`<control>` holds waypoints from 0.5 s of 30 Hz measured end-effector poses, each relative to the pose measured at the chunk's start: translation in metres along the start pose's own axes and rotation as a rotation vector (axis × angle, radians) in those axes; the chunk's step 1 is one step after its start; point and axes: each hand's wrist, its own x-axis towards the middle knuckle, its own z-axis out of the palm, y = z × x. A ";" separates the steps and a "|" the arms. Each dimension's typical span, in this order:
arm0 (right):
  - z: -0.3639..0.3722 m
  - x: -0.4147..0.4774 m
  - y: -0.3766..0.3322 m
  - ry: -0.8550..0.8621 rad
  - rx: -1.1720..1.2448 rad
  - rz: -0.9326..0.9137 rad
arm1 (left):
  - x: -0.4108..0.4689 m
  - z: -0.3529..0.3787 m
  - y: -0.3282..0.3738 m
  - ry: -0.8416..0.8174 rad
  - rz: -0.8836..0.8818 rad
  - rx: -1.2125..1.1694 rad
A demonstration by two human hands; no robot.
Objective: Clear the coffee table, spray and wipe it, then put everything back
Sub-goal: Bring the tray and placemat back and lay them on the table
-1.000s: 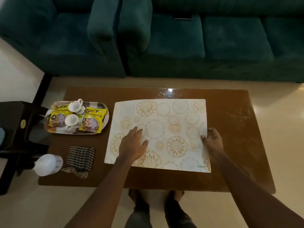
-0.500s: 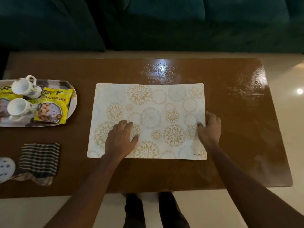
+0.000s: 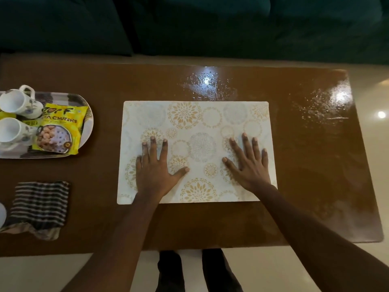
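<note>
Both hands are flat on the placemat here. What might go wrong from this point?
1. Wet droplets glisten on the table just beyond the far edge of the placemat; with the left hand and right hand pressing it flat, moisture may get trapped underneath.
2. Two cups lie on their sides on the tray; they might roll off if it is shifted.

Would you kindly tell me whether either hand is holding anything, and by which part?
Nothing is held: the left hand and the right hand rest flat, fingers straight, on the placemat, with no grip on it.
</note>
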 end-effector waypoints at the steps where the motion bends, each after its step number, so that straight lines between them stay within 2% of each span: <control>1: -0.001 0.000 0.003 0.008 -0.005 0.003 | 0.001 0.000 0.002 0.000 0.009 -0.007; 15: 0.009 -0.009 0.001 0.060 -0.052 0.039 | 0.003 0.003 -0.002 0.007 0.049 -0.032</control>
